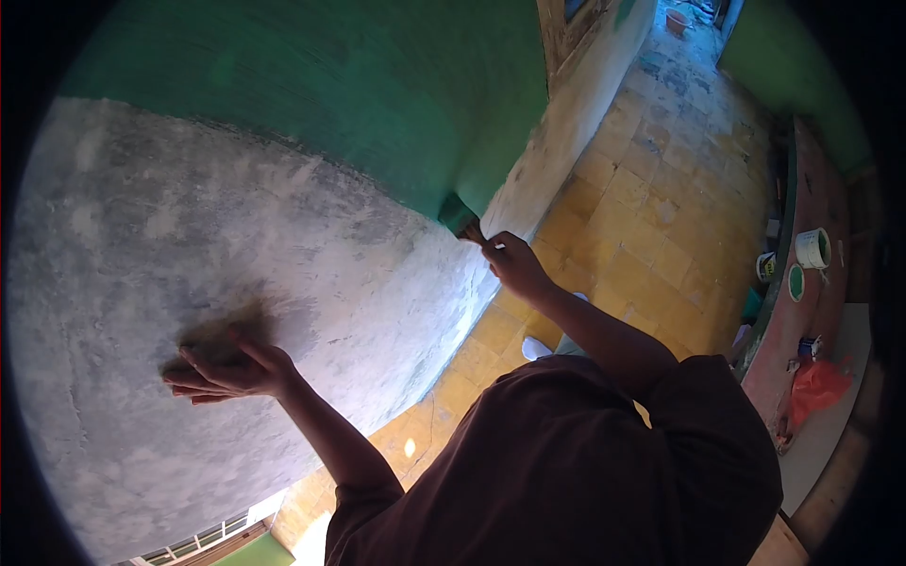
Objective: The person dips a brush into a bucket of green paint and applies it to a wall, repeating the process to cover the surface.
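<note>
My right hand (pixel 514 264) is closed around the handle of a paintbrush (pixel 460 217). The green-coated bristles press against the wall right where green paint (pixel 359 85) meets the pale, patchy surface (pixel 311 245), close to the wall's corner. My left hand (pixel 226 371) is at the unpainted grey-white part, fingers stretched out toward the left, with its shadow on the wall just above it. Nothing shows in that hand.
Yellow floor tiles (pixel 651 236) run along the wall, with my foot (pixel 536 349) on them. At the right, a reddish bench (pixel 821 189) bears a white paint bucket (pixel 812 249), a green-filled lid (pixel 796 282) and a red plastic bag (pixel 817 387). An orange bucket (pixel 677 22) stands at the far end.
</note>
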`<state>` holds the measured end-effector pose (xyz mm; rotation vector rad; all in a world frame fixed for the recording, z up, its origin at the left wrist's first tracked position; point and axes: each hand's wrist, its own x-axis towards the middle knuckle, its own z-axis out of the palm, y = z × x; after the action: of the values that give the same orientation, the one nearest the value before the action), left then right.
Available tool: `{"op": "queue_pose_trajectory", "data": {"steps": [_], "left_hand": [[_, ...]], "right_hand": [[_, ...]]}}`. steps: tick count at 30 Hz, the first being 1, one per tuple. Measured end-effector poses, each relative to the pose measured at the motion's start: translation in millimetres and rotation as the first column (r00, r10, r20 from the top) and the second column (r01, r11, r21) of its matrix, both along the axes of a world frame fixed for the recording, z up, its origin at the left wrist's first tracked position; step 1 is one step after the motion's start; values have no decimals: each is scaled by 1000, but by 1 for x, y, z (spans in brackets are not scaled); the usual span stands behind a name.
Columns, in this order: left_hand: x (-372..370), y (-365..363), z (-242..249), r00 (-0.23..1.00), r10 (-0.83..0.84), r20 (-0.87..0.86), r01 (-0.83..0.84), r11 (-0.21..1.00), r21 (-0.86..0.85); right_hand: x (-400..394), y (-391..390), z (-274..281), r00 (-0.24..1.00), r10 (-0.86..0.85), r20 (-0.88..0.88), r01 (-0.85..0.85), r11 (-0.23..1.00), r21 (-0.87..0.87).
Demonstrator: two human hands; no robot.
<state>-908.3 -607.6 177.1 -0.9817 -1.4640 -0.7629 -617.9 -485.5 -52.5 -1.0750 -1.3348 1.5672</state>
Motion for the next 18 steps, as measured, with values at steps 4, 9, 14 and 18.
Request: {"op": "queue_pose_trajectory", "data": {"steps": [4,9,14,18], "left_hand": [[1,0,1,1000,-4,10,4,1000,16],[8,-1,5,999,-33,22,33,999,8],[7,-3,6,997,-66,28,65,998,12],[5,-4,5,995,-76,57,75,997,16]], "right_hand": [[-18,-7,104,974,39,-223,-29,998,48],[-6,-6,219,864,175,-472,-148,985,93],[-10,3,249,819,244,-519,-133,961,242],[-25,8,181,893,183,-411,-132,980,148]]}}
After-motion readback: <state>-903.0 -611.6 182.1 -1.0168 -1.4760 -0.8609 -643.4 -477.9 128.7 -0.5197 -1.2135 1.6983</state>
